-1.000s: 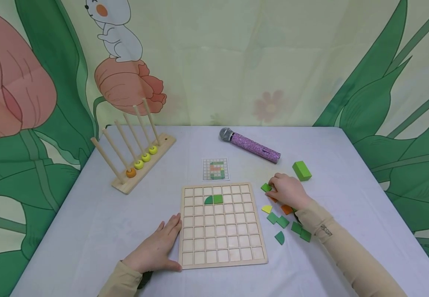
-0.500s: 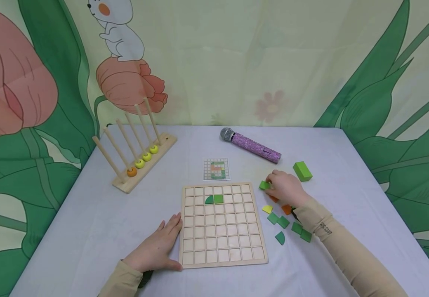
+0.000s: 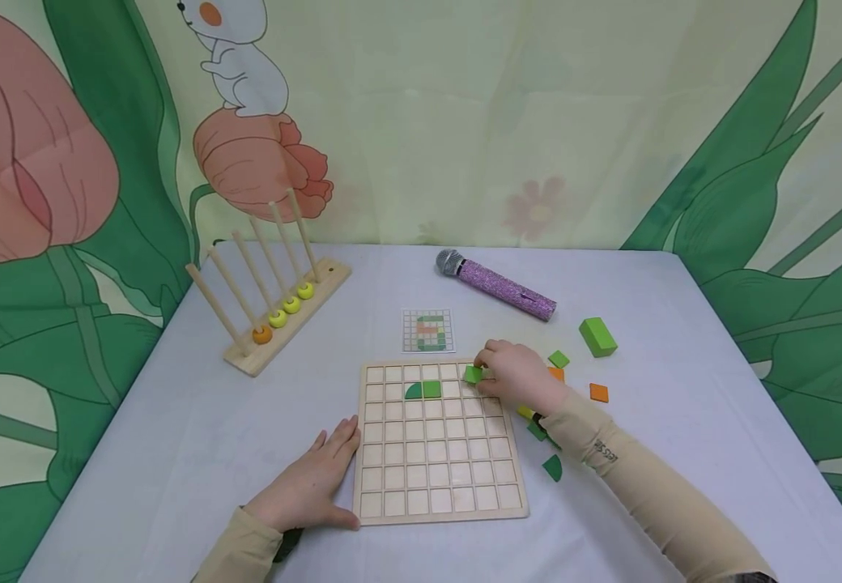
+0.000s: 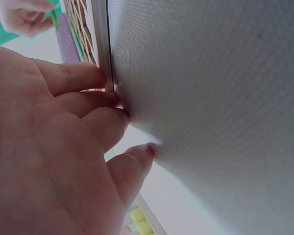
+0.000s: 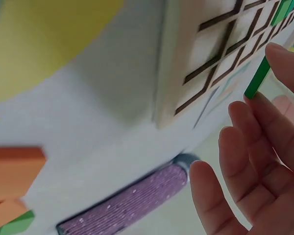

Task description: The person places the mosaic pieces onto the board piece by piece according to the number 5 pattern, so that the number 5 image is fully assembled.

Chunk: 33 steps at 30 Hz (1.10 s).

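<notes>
The head camera looks forward and down across the white-cloth-covered worktop (image 3: 173,453); both wrist cameras, tilted sideways, look close along the fingers (image 5: 232,149), sharing with it the square pale-wood grid board (image 3: 437,452).

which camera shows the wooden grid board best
The head view: nearly the whole wooden grid board shows from above. The left wrist view has only a slanted strip; the right wrist view, one corner and some cells.

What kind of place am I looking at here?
Probably a play or learning corner, though the pictures can't settle whether it's a home, classroom or studio. A gridded wooden board with flat coloured pieces, a wooden peg stand and a cartoon-print backdrop suggest it.
</notes>
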Each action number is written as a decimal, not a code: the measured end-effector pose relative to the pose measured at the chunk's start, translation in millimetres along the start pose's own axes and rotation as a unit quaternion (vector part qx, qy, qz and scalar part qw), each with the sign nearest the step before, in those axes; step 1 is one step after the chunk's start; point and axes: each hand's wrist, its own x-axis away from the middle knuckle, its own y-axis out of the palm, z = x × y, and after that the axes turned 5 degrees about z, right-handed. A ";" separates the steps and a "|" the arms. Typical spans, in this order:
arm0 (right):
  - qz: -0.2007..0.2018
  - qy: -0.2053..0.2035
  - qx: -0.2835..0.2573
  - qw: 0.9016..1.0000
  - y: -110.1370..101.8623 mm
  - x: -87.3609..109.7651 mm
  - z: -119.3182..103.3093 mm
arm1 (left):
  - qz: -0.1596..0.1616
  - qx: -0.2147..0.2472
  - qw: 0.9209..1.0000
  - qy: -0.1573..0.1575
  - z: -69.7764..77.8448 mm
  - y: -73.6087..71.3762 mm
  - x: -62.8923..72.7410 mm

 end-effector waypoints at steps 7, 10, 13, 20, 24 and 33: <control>-0.010 -0.043 0.013 0.999 11.9 -10.1 -12.7 | -0.001 -0.005 1.000 -0.002 0.8 -0.9 -1.0; -0.017 -0.047 0.010 0.999 15.7 -12.8 -15.0 | -0.001 -0.006 1.000 -0.002 0.7 -1.2 -1.0; -0.027 -0.046 0.008 0.999 17.9 -14.5 -16.2 | 0.003 -0.007 1.000 0.003 0.3 -1.1 -0.8; -0.035 -0.055 0.005 0.998 19.8 -16.1 -17.5 | 0.009 -0.003 1.000 0.009 -0.5 -0.5 0.6; -0.041 -0.056 0.005 0.998 19.4 -16.0 -17.7 | 0.010 -0.003 1.000 0.009 -0.6 -0.2 1.4; -0.036 -0.066 0.002 0.997 21.5 -16.5 -14.5 | 0.011 0.004 1.000 0.005 -1.8 1.7 1.8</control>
